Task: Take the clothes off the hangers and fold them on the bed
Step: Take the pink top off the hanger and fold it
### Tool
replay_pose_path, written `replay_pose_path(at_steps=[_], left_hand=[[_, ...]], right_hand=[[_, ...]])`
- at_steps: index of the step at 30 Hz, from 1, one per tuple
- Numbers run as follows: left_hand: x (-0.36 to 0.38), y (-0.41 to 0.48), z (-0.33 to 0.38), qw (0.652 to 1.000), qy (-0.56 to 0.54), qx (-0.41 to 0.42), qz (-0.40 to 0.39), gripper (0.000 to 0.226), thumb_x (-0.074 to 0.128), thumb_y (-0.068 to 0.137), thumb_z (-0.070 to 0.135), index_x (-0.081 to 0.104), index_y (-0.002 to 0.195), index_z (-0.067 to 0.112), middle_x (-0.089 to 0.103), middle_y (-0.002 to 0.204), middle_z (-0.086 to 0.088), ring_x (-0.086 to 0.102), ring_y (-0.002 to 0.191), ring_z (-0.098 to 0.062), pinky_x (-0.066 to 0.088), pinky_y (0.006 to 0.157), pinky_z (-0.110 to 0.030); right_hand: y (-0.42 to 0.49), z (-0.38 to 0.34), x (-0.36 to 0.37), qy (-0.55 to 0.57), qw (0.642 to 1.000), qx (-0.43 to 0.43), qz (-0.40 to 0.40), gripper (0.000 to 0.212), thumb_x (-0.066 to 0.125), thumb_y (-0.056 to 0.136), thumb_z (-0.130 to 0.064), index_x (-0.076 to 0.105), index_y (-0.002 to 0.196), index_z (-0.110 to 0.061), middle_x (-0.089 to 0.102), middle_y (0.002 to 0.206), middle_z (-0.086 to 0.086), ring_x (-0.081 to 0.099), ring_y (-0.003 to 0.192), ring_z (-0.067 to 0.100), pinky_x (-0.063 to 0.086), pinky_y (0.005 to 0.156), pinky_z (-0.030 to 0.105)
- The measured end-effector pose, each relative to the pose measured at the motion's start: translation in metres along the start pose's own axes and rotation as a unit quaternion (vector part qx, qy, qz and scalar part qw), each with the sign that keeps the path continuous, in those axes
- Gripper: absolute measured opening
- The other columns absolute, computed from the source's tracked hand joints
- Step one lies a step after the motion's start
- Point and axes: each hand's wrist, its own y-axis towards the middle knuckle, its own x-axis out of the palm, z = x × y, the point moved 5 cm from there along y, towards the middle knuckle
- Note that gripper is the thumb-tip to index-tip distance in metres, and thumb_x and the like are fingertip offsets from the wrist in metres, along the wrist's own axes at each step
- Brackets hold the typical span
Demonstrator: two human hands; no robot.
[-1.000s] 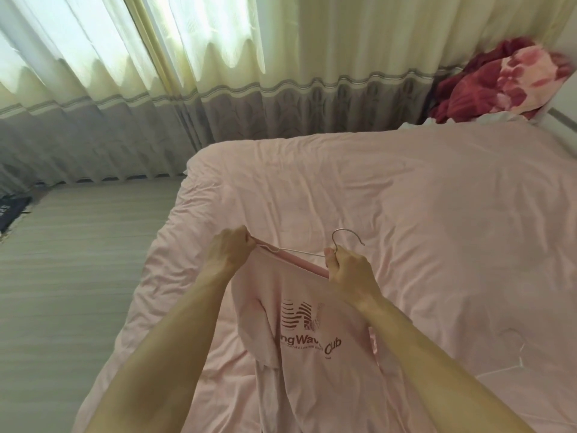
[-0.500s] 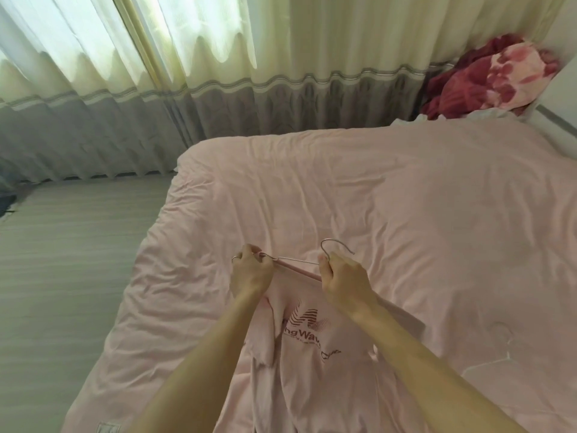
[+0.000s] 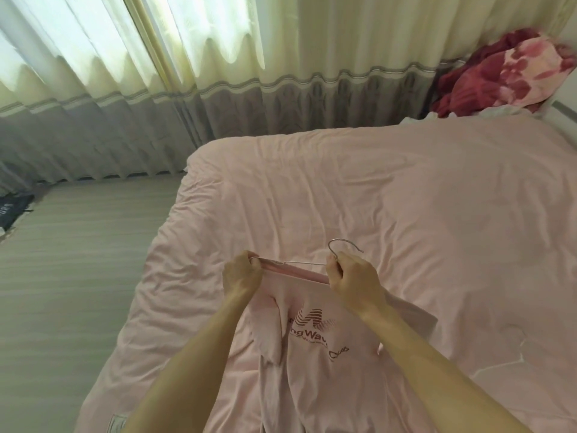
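A pale pink T-shirt with dark red lettering hangs from a thin metal hanger over the near part of the bed. My left hand is closed on the shirt's shoulder at the hanger's left end. My right hand grips the hanger just below its hook, together with the shirt's collar. The shirt's lower part lies crumpled on the pink cover between my forearms.
A second thin white hanger lies on the cover at the right. A red and pink flowered blanket is heaped at the bed's far right corner. Curtains run along the far side. Grey floor lies left of the bed.
Both hands with the hanger and shirt have come lower toward the bed. My left hand has slid along to the hanger's left end, and the shirt's shoulder is bunching there.
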Motion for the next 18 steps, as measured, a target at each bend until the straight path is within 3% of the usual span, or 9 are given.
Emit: replay_pose_path(at_steps=[3, 5, 8, 11, 14, 18], left_hand=[[-0.013, 0.013, -0.001, 1.0, -0.009, 0.005, -0.018, 0.025, 0.055, 0.092, 0.016, 0.079, 0.101, 0.017, 0.076, 0.101, -0.007, 0.067, 0.102, -0.027, 0.046, 0.09, -0.03], [-0.018, 0.024, -0.005, 0.997, -0.057, -0.012, -0.043, 0.024, 0.057, 0.089, 0.014, 0.079, 0.088, 0.025, 0.077, 0.09, -0.002, 0.07, 0.093, -0.021, 0.051, 0.092, -0.028], [-0.02, 0.035, -0.012, 0.981, -0.172, -0.052, -0.07, 0.029, 0.055, 0.089, 0.004, 0.076, 0.079, 0.022, 0.075, 0.082, -0.008, 0.072, 0.074, -0.02, 0.061, 0.079, -0.033], [-0.023, 0.036, -0.013, 0.949, -0.28, -0.093, -0.11, 0.021, 0.049, 0.095, -0.005, 0.068, 0.101, -0.001, 0.065, 0.083, -0.018, 0.064, 0.065, -0.019, 0.059, 0.057, -0.02], [-0.024, 0.03, -0.031, 0.93, -0.313, -0.14, -0.133, 0.022, 0.046, 0.098, -0.003, 0.066, 0.109, -0.004, 0.06, 0.081, -0.014, 0.059, 0.066, -0.021, 0.057, 0.052, -0.019], [-0.013, 0.011, -0.028, 0.947, -0.256, -0.117, -0.153, 0.019, 0.052, 0.096, 0.006, 0.071, 0.091, 0.008, 0.06, 0.083, -0.01, 0.056, 0.063, -0.019, 0.055, 0.052, -0.021]], right_hand=[[-0.001, 0.0, -0.004, 0.01, 1.0, -0.008, 0.013, 0.028, 0.052, 0.098, -0.012, 0.054, 0.071, -0.006, 0.033, 0.059, -0.022, 0.035, 0.054, -0.006, 0.028, 0.062, 0.012], [-0.001, -0.003, -0.004, 0.03, 0.999, -0.006, 0.014, 0.027, 0.05, 0.095, -0.014, 0.055, 0.069, -0.009, 0.026, 0.062, -0.029, 0.042, 0.057, -0.011, 0.026, 0.061, 0.007], [0.006, -0.008, -0.005, 0.038, 0.999, 0.002, 0.019, 0.05, 0.053, 0.096, -0.013, 0.029, 0.06, -0.038, 0.028, 0.055, -0.022, 0.041, 0.047, 0.002, 0.028, 0.055, 0.014], [0.015, -0.016, -0.011, 0.025, 0.999, 0.007, 0.026, 0.051, 0.051, 0.099, -0.016, 0.026, 0.058, -0.034, 0.033, 0.046, -0.011, 0.036, 0.041, 0.01, 0.033, 0.049, 0.027], [0.03, -0.012, -0.04, 0.126, 0.979, 0.116, 0.11, 0.053, 0.042, 0.106, -0.022, 0.035, 0.053, -0.02, 0.037, 0.045, -0.008, 0.042, 0.041, 0.007, 0.029, 0.046, 0.017], [0.064, 0.005, -0.06, 0.301, 0.914, 0.23, 0.145, 0.052, 0.035, 0.107, -0.038, 0.041, 0.059, -0.018, 0.039, 0.049, -0.009, 0.037, 0.048, 0.01, 0.033, 0.055, 0.027]])
